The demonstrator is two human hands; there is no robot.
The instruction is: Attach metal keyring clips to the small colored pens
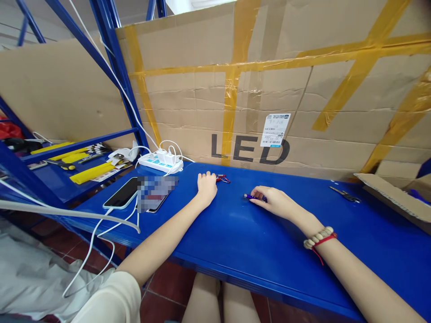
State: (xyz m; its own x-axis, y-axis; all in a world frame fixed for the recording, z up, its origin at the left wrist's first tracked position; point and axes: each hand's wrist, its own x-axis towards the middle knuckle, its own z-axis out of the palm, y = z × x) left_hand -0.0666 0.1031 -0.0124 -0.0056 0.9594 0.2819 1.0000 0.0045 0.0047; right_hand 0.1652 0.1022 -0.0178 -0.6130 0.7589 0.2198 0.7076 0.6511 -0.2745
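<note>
On the blue metal tabletop point(215, 224), my left hand point(207, 188) rests with its fingers curled down. Small red pieces with shiny parts point(222, 179) stick out beside its fingers; what lies under the hand is hidden. My right hand point(274, 201) pinches a small purple metallic cylinder point(249, 196) between thumb and fingers. The cylinder lies nearly level, its silvery end pointing left toward the other hand. A bracelet of pale beads with a red cord point(319, 238) is around my right wrist.
Left on the table are a charging phone point(121, 194), a partly blurred second device point(158, 202) and a white power strip point(160, 162) with cables. Keys point(345, 194) and an open cardboard box point(393, 197) are at right. A large LED carton point(188, 107) stands behind.
</note>
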